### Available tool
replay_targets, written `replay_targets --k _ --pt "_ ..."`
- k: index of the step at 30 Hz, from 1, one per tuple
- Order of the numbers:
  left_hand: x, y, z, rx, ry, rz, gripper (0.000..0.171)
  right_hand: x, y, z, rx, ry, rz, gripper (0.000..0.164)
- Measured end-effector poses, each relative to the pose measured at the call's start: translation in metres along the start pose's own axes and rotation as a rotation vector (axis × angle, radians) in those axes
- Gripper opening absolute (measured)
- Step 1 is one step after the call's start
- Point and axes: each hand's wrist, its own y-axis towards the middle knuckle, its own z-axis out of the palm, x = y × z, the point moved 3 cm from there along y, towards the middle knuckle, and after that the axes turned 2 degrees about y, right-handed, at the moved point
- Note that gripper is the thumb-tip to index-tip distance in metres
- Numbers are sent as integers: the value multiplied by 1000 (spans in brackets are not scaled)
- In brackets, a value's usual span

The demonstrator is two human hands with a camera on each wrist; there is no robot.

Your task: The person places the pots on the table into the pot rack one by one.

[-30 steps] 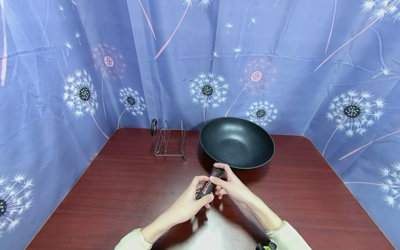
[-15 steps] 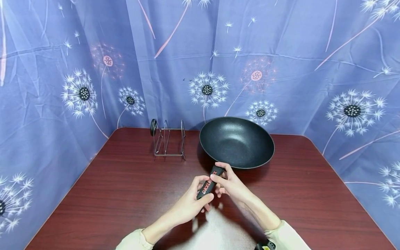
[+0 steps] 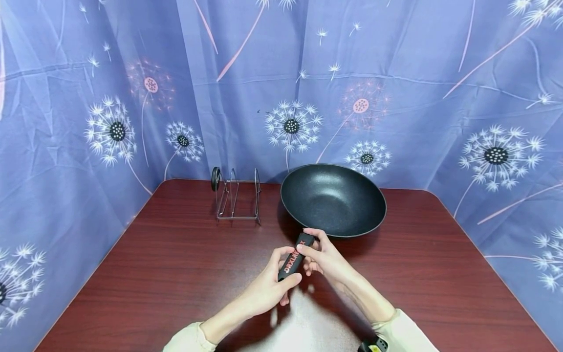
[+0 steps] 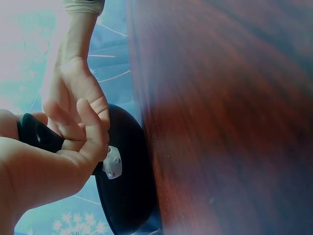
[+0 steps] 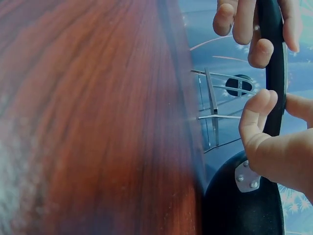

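A dark wok [image 3: 333, 200] with a speckled black inside sits at the back of the table, right of centre. Its black handle [image 3: 290, 264], printed with red letters, points toward me. My left hand [image 3: 266, 288] holds the near end of the handle, thumb on one side and fingers on the other. Farther up, close to the rim, my right hand [image 3: 327, 259] grips it with the thumb on top. A riveted metal bracket [image 5: 247, 177] joins handle and wok in the right wrist view. From the left wrist, the fingers cover much of the handle [image 4: 36, 133].
A wire rack [image 3: 237, 218] with a round black piece [image 3: 215, 179] at its left end stands left of the wok. The reddish wooden table [image 3: 176, 274] meets a blue dandelion-print curtain [image 3: 246, 98] on its back and sides.
Both hands stay on the handle and the wok keeps its place. My left hand's lower fingers have shifted slightly, and more of the red lettering shows.
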Motion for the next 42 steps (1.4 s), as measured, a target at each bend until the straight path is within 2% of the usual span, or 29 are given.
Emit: replay_targets --k 9,22,33,42 --pt "1 1 0 -8 33 -7 59 1 1 0 -27 18 4 61" --pt "-1 0 1 17 -40 -26 62 2 1 -1 -46 35 13 61" --pt "0 1 3 10 -29 -55 64 2 1 0 -57 62 -20 61" --pt "1 0 4 3 -54 -54 65 0 0 1 -112 93 -30 56"
